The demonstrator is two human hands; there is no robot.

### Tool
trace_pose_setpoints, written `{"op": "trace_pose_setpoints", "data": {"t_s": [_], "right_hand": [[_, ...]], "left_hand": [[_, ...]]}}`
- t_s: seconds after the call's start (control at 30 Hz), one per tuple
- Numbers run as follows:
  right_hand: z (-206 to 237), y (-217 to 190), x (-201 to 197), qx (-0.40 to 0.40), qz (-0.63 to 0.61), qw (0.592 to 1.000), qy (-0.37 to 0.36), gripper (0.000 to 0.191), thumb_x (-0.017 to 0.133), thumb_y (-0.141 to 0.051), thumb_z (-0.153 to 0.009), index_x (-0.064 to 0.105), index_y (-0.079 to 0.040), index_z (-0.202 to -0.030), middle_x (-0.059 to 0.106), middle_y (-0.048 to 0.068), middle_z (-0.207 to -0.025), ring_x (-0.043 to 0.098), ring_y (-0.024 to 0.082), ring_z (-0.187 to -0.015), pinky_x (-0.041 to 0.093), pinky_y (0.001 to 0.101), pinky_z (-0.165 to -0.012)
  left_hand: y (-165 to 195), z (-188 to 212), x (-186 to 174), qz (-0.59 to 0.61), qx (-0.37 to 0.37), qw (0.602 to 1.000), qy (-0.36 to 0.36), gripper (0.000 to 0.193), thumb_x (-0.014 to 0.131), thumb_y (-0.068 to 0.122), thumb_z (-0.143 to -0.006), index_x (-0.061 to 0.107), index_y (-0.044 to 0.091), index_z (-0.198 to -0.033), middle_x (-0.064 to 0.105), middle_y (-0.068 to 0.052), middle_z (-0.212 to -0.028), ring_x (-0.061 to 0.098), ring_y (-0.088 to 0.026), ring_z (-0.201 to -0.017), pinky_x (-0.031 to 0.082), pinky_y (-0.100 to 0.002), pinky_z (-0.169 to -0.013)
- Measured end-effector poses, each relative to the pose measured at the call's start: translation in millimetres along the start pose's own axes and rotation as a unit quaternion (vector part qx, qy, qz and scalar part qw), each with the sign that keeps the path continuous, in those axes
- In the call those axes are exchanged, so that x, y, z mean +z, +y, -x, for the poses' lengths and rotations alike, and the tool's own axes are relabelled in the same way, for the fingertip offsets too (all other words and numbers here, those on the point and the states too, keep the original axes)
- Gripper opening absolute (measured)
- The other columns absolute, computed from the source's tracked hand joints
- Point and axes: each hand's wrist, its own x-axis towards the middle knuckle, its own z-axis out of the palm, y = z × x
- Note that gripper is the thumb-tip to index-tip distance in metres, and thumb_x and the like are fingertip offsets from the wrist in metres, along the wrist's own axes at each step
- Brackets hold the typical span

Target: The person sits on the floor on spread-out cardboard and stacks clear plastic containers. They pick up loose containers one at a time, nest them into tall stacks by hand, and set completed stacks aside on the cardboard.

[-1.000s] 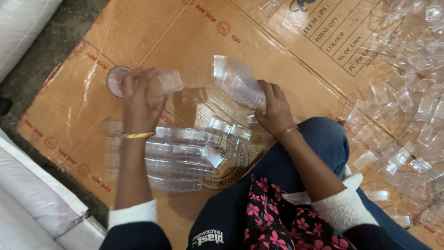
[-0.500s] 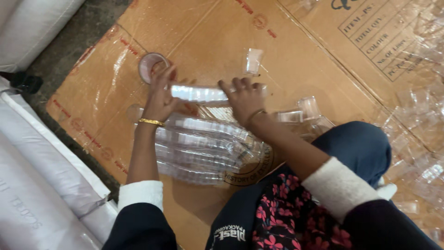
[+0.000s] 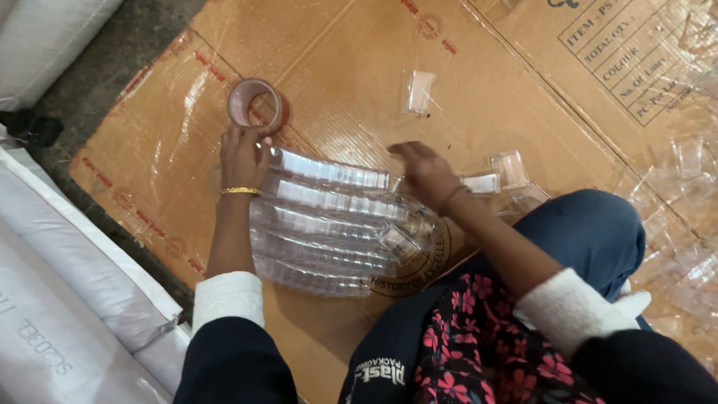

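While the person sits on flattened cardboard (image 3: 359, 82) spread over the floor, both hands work at rows of clear plastic pieces (image 3: 329, 224) stacked end to end and laid side by side near the sheet's near edge, just in front of the knee. Left hand (image 3: 243, 157): fingers curled over the far-left end of the top row, pressing it, not pinching anything separate as far as I can tell. Right hand (image 3: 426, 173): palm down, fingers loosely spread, resting at the right end of the same rows; whether it grips a piece underneath is hidden.

Tape roll (image 3: 254, 105) stands just beyond the left hand, towards the sheet's left edge, close to the fingertips but apart. One loose clear piece (image 3: 419, 91) lies alone further out, mid-sheet. More loose clear pieces (image 3: 505, 176) sit just right of the right hand; a scatter of clear pieces (image 3: 688, 202) runs along the right edge. White sacks (image 3: 67, 262) line the left side, off the cardboard.

Judgement: squaring the rows goes best with even pressure from both ends, hands level, so the slippery stacks stay straight and do not bow or spill sideways.
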Motion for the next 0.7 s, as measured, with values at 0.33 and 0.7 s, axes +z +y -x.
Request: {"op": "trace_pose_setpoints", "data": {"t_s": [0.33,0.7], "right_hand": [[53.0,21.7,2.8,-0.061,0.118,0.985,-0.112,0.057,0.076,-0.017,-0.076,0.05,-0.019,-0.127,0.062,0.016,-0.129,0.063,0.04,-0.116,0.053,0.0481,-0.098],[49.4,30.7,7.1,0.114,0.083,0.97,-0.199,0.088,0.067,-0.008,-0.077,0.036,-0.031,-0.156,0.053,0.021,-0.138,0.059,0.048,-0.116,0.052,0.0506,-0.098]], "left_hand": [[164.5,69.4,2.0,0.017,0.002,1.0,-0.004,0.033,0.064,0.027,-0.095,0.064,0.014,-0.125,0.058,-0.011,-0.132,0.054,-0.033,-0.128,0.042,-0.052,-0.111],[260.3,132.5,60.7,-0.07,-0.012,0.979,-0.193,0.064,0.078,0.012,-0.069,0.062,0.021,-0.13,0.027,-0.023,-0.16,0.027,-0.044,-0.148,0.025,-0.065,-0.114]]}}
